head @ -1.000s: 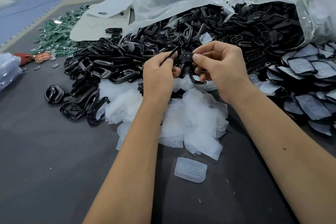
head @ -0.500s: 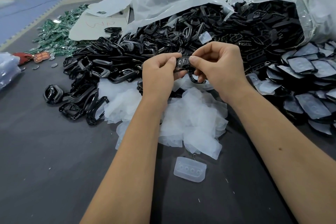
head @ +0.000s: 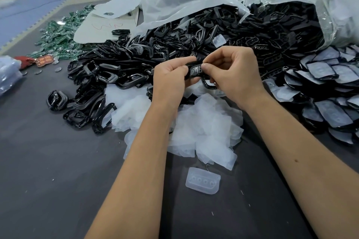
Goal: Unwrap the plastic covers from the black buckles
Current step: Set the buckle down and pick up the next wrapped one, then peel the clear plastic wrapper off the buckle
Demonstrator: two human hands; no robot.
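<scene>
Black plastic is the workpiece: one buckle (head: 196, 71) is held above the table (head: 58, 180), in front of the large heap of black buckles (head: 174, 48). The left hand (head: 171, 77) grips its left end with curled fingers. The right hand (head: 235, 72) pinches its right end between thumb and forefinger, and a second black frame (head: 209, 85) hangs below that hand.

Step in hand, as judged: locating or lifting the edge of the clear cover on this buckle. Whether film remains on it cannot be told.

Next move, as judged: hold the left grip steady, peel with the right pinch, then drop the film on the pile of discarded covers (head: 204, 132) directly beneath. A moulded clear cover (head: 203, 180) lies apart, nearer the person.
</scene>
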